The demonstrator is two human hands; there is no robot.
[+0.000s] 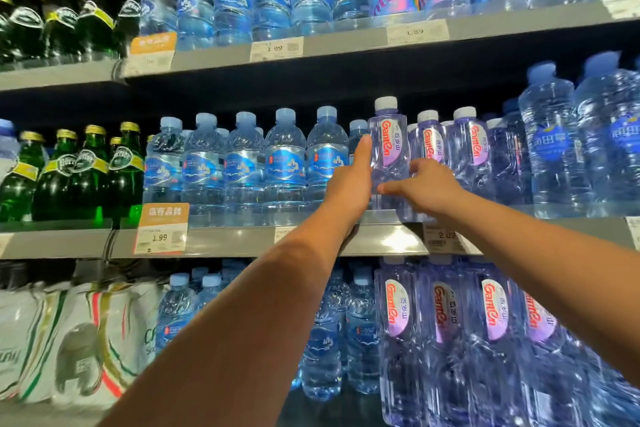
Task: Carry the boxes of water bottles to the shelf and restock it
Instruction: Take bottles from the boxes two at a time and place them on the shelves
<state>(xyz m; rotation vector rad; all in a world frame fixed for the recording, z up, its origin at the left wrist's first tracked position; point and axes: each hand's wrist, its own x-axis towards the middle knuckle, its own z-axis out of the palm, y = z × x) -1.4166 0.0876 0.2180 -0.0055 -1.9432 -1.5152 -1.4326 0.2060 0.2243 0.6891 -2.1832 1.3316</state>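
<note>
A clear, purple-tinted Ganten water bottle (388, 149) with a white cap stands upright at the front edge of the middle shelf (242, 239). My left hand (348, 184) holds its left side, thumb pointing up along the bottle and fingers hidden behind it. My right hand (431, 189) grips its right side, thumb laid across the lower front and fingers curled in beside the neighbouring bottle. More Ganten bottles (467, 146) stand in rows just to the right. No box is in view.
Blue-labelled water bottles (284, 163) fill the shelf to the left, then green glass bottles (83, 173). Large Ganten bottles (446, 322) and shrink-wrapped packs (79, 340) sit on the shelf below. The top shelf (346, 42) overhangs closely, full of bottles.
</note>
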